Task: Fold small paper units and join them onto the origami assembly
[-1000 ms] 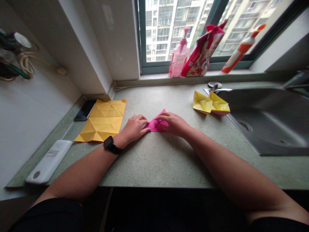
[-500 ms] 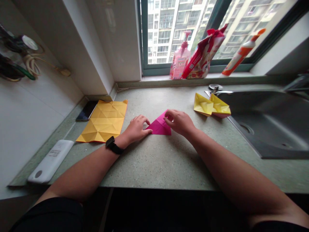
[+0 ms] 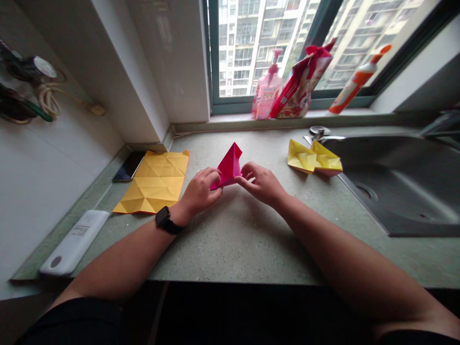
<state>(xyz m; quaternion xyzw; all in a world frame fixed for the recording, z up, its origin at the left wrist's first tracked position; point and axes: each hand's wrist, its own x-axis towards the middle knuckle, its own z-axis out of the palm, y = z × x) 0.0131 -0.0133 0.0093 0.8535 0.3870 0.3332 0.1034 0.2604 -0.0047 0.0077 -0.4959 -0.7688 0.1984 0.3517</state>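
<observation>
A folded pink paper [image 3: 230,166] stands up off the speckled countertop [image 3: 237,235], pinched from both sides. My left hand [image 3: 198,190], with a black watch on its wrist, grips the paper's lower left corner. My right hand [image 3: 261,183] pinches its lower right edge with thumb and fingertips. The paper's point sticks upward between the two hands.
A creased orange-yellow sheet [image 3: 155,180] lies left, beside a dark phone [image 3: 127,166] and a white power bank [image 3: 74,242]. A folded yellow paper shape [image 3: 313,157] sits by the sink [image 3: 402,187]. Bottles and a red pouch [image 3: 301,81] stand on the windowsill.
The pink paper, flat on the counter before, has been lifted and now stands upright between both hands. My hands drew closer together and slightly up.
</observation>
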